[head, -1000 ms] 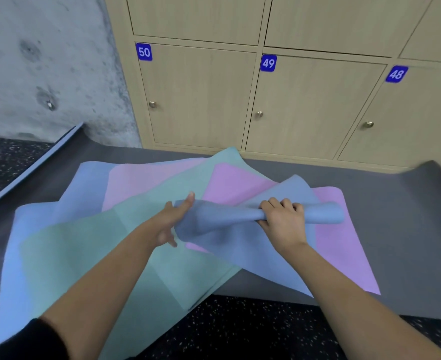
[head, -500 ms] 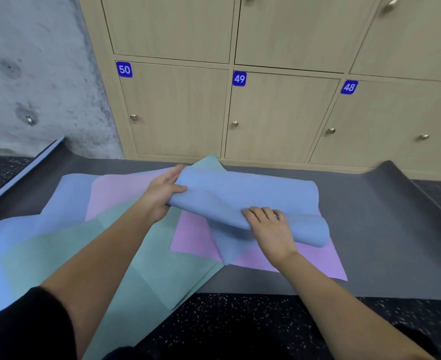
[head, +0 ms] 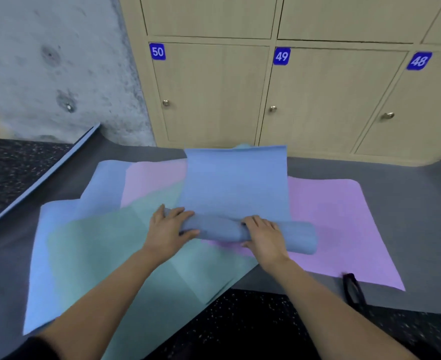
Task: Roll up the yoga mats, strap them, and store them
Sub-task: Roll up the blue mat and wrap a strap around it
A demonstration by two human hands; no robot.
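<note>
My left hand (head: pixel 166 229) and right hand (head: pixel 264 233) clamp the rolled blue mat (head: pixel 222 231), likely soft and light; holds outward of my fingers seem steadier.

The light is soft, even and fairly bright, and I cannot tell its source. Shadows are weak: I see only a thin dark band under the blue roll (head: pixel 219 231). The brass knobs (head: pixel 165 102) carry small glints. The wide lens bows the locker doors (head: pixel 211 94) outward toward the frame edges. The number plate 48 (head: pixel 419 61) is smeared, the black strap (head: pixel 353 289) at lower right is blurred, and the whole picture looks slightly soft.
</note>
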